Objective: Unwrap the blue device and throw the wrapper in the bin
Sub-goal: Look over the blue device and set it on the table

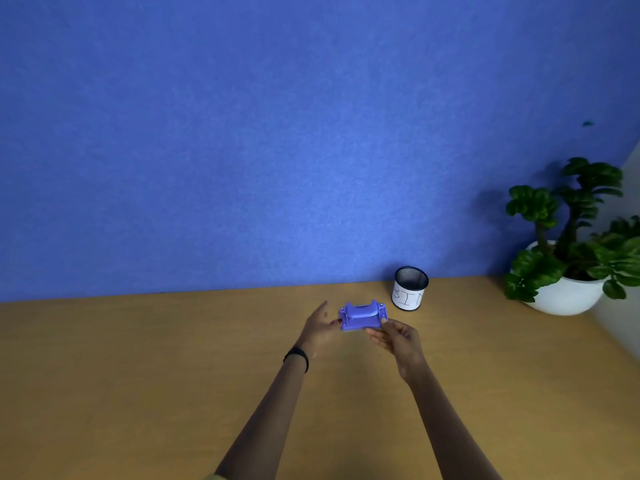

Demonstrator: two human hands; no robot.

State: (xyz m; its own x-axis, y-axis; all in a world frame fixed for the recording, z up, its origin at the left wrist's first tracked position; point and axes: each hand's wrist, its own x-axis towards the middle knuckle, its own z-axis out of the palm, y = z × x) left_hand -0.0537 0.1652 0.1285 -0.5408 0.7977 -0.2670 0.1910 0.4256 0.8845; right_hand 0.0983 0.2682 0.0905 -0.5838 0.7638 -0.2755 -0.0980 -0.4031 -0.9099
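Here both hands, left hand and right hand, clasp the blocky, glossy blue device.

A blue felt-like wall panel filled most of the view, its surface finely textured and evenly lit, a little brighter toward the middle. A small dark mark sat high on it near the right edge. Below it ran a light brown wooden tabletop, smooth and matte, its far edge meeting the panel. At the far right corner of the tabletop stood a leafy green plant in a round white pot, casting a soft shadow on the panel. Beyond the right edge, a pale grey wall showed.
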